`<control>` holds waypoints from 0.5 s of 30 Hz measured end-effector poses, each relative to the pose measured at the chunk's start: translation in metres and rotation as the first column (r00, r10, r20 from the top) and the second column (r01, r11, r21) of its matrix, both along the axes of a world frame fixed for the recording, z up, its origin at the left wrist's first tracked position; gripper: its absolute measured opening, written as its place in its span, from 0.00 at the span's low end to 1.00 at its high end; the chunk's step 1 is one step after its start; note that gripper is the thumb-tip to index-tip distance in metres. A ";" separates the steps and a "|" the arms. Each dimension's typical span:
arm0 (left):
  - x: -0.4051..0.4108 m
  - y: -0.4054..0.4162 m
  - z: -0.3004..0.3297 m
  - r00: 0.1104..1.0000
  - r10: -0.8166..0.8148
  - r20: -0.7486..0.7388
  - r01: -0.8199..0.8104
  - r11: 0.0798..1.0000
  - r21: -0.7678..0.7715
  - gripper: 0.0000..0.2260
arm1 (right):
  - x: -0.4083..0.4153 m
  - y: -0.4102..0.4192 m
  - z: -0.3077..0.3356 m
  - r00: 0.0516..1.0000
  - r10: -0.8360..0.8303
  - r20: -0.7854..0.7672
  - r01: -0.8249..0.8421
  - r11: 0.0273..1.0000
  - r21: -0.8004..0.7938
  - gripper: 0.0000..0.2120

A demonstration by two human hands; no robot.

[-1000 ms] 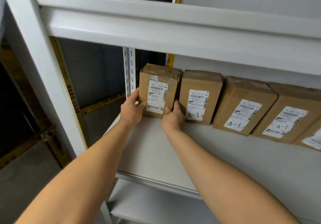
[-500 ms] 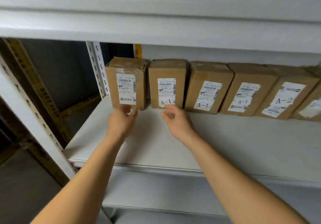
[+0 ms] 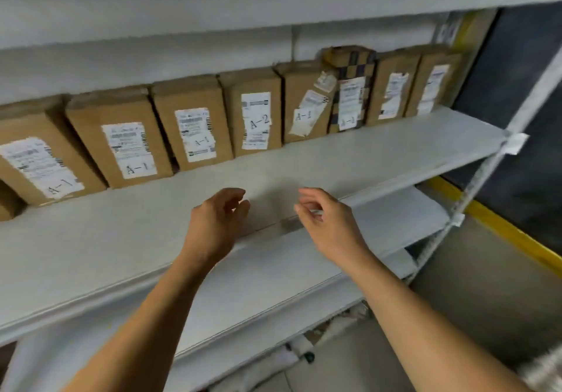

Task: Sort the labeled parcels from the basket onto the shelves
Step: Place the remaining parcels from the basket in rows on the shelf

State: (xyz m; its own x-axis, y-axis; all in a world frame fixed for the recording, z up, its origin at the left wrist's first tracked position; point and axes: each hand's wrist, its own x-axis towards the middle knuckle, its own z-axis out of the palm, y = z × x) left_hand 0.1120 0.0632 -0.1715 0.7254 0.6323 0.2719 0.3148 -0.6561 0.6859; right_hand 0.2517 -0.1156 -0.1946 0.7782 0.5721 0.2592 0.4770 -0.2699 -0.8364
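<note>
Both hands hover above the front part of the white shelf (image 3: 380, 160), neither holding anything. The left hand (image 3: 217, 222) has its fingers loosely curled with the thumb tip near the fingertips, nothing between them; the right hand (image 3: 327, 219) is much the same, fingers relaxed and slightly bent, palm turned toward the left hand. The two hands are apart from each other, and both are well apart from the parcels. Those stand upright in a row along the back of the shelf, side by side and mostly touching. From the left: a parcel marked A-1 (image 3: 42, 154) that leans a little, a second A-1 parcel (image 3: 121, 139), a third A-1 parcel (image 3: 194, 124), then one marked A-2 (image 3: 254, 114), then another A-1 parcel with a crumpled label (image 3: 307, 102). Next comes a dark patterned parcel (image 3: 352, 87) (its label is too blurred to read), followed by two more brown parcels (image 3: 392, 87) near the right upright of the rack, their labels also unreadable. A lower shelf (image 3: 395, 224) shows beneath, and a yellow floor stripe (image 3: 501, 227) runs off to the right.
</note>
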 end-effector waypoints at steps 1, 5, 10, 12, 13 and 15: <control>0.019 -0.020 -0.003 0.999 -0.042 0.003 0.042 0.999 0.001 0.12 | 0.012 -0.029 -0.002 0.999 -0.049 -0.005 0.049 0.999 0.002 0.16; 0.091 -0.101 -0.012 0.980 -0.200 0.016 0.200 0.980 -0.012 0.11 | 0.051 -0.137 -0.014 0.977 -0.205 -0.059 0.203 0.979 -0.029 0.16; 0.171 -0.199 -0.024 0.895 -0.446 -0.002 0.446 0.895 -0.007 0.12 | 0.078 -0.246 -0.035 0.884 -0.455 -0.109 0.454 0.890 -0.034 0.17; 0.203 -0.235 -0.034 0.848 -0.529 -0.035 0.526 0.848 -0.062 0.13 | 0.085 -0.285 -0.046 0.833 -0.536 -0.137 0.532 0.844 -0.064 0.15; 0.218 -0.252 -0.042 0.821 -0.568 -0.055 0.563 0.821 -0.093 0.13 | 0.088 -0.303 -0.053 0.806 -0.574 -0.145 0.565 0.819 -0.098 0.14; 0.249 -0.288 -0.059 0.748 -0.659 -0.082 0.646 0.750 -0.139 0.14 | 0.091 -0.341 -0.068 0.741 -0.654 -0.152 0.635 0.756 -0.158 0.13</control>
State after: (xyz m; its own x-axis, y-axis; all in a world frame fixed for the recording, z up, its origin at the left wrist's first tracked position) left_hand 0.3610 -0.2244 -0.2302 0.9926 0.0104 0.1210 -0.0835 -0.6646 0.7425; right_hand 0.3430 -0.4565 -0.2627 0.9965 -0.0707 0.0436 -0.0008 -0.5333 -0.8459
